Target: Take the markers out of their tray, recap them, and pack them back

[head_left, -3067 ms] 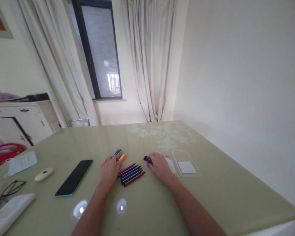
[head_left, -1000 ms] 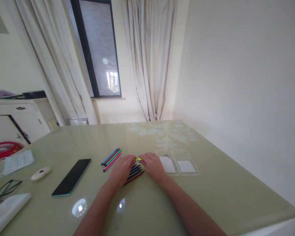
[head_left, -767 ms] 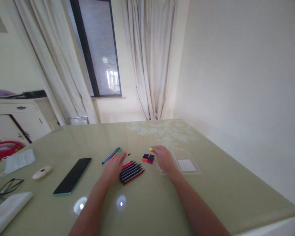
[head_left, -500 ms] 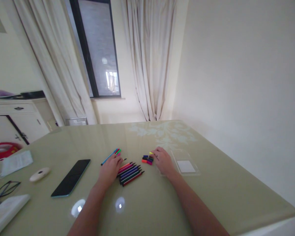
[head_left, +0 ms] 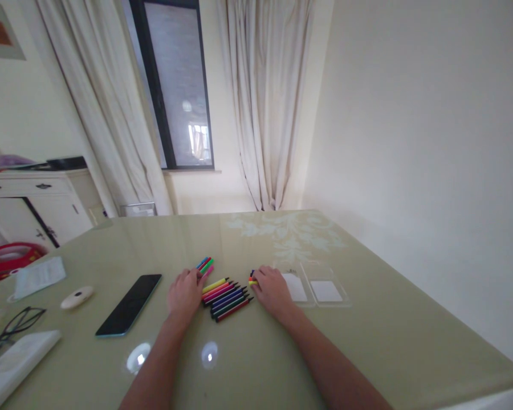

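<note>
My left hand closes around the near end of a pink felt-tip pen, beside a few capped pens in green, red and blue; their lower ends are hidden by the hand. Just right of it lies a slanted row of several uncapped felt-tip pens, dark tips pointing right, a yellow pen at its far side. My right hand has its fingers closed on a yellow cap, low over the small group of loose caps, which the fingers mostly cover.
An open clear plastic case with white inserts lies right of my right hand. To the left are a black phone, a white oval object, glasses, a white box and a face mask. A wall borders the right side.
The yellow pen now lies uncapped in the row. My right hand has brought the yellow cap down to the other caps. My left hand has shifted back to the capped pens.
</note>
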The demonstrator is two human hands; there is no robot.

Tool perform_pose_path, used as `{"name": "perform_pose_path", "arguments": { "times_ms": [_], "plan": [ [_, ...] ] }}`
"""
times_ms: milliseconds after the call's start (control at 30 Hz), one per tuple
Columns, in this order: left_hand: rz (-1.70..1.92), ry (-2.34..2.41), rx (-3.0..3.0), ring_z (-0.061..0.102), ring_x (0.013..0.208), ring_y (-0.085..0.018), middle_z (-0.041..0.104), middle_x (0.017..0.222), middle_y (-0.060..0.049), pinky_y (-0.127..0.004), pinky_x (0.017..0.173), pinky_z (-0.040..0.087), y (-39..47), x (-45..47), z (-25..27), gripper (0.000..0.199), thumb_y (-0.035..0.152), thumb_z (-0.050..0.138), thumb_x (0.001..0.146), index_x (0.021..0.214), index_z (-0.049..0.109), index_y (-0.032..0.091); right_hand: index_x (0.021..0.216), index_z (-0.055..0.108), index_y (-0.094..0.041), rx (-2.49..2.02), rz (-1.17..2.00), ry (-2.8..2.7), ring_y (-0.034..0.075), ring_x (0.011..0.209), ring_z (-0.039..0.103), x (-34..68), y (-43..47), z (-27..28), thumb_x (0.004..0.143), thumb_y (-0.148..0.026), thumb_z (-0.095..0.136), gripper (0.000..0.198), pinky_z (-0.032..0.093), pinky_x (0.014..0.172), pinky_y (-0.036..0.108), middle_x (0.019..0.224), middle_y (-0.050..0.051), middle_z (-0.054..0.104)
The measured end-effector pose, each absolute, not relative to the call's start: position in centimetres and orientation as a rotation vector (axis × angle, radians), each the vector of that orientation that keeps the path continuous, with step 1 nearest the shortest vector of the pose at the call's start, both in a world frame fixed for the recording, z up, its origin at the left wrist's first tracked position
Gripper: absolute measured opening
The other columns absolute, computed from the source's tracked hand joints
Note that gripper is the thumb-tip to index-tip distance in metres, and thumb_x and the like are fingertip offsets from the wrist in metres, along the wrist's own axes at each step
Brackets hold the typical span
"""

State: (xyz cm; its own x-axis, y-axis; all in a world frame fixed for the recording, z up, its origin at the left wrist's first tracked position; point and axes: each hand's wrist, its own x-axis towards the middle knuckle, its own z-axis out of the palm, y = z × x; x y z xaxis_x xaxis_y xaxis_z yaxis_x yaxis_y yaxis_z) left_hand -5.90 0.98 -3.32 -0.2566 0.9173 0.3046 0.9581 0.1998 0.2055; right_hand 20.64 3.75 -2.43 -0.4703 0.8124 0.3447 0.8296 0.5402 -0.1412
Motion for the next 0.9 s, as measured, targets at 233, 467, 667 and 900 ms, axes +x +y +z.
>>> {"name": "perform_pose_path", "arguments": {
  "times_ms": [233, 467, 667, 900],
  "plan": [
    [-0.622, -2.183, -2.007, 0.067, 0.103, -0.026, 0.072, 0.105, -0.010, -0.037, 0.091, 0.051, 1.3, -4.9, -2.4, 0.024, 0.032, 0.046, 0.102, 0.099, 0.067, 0.021, 0.114, 0.068, -0.021, -1.381, -0.032, -2.290, 0.026, 0.105, 0.062, 20.2, 3.6, -2.4, 0.097, -0.030, 0.064, 0.020, 0.045, 0.092, 0.037, 0.111, 0.009, 0.068],
    [-0.730, -1.749, -2.455, 0.066, 0.102, -0.020, 0.072, 0.108, -0.005, -0.033, 0.093, 0.049, 0.8, -0.3, -1.9, 0.025, 0.027, 0.038, 0.106, 0.109, 0.062, 0.023, 0.119, 0.069, -0.024, -1.188, -0.003, -2.286, 0.022, 0.099, 0.065, 20.3, 3.6, -1.7, 0.103, -0.028, 0.056, 0.021, 0.047, 0.090, 0.032, 0.107, 0.006, 0.073],
    [-0.635, -1.668, -2.523, 0.066, 0.094, -0.022, 0.072, 0.098, -0.005, -0.036, 0.088, 0.047, -0.1, 0.1, -1.2, 0.033, 0.033, 0.035, 0.107, 0.099, 0.065, 0.023, 0.112, 0.070, -0.023, -0.977, -0.045, -2.424, 0.019, 0.096, 0.065, 20.7, 3.6, -1.6, 0.104, -0.034, 0.056, 0.020, 0.046, 0.087, 0.029, 0.100, 0.004, 0.073],
    [-0.563, -1.770, -2.558, 0.069, 0.095, -0.022, 0.075, 0.097, -0.005, -0.033, 0.085, 0.048, 0.2, 1.0, -0.7, 0.036, 0.033, 0.032, 0.107, 0.099, 0.066, 0.024, 0.107, 0.072, -0.023, -0.938, -0.085, -2.459, 0.019, 0.093, 0.064, 21.0, 4.3, -1.3, 0.103, -0.031, 0.057, 0.017, 0.043, 0.086, 0.029, 0.094, 0.004, 0.073]
  ]
}}
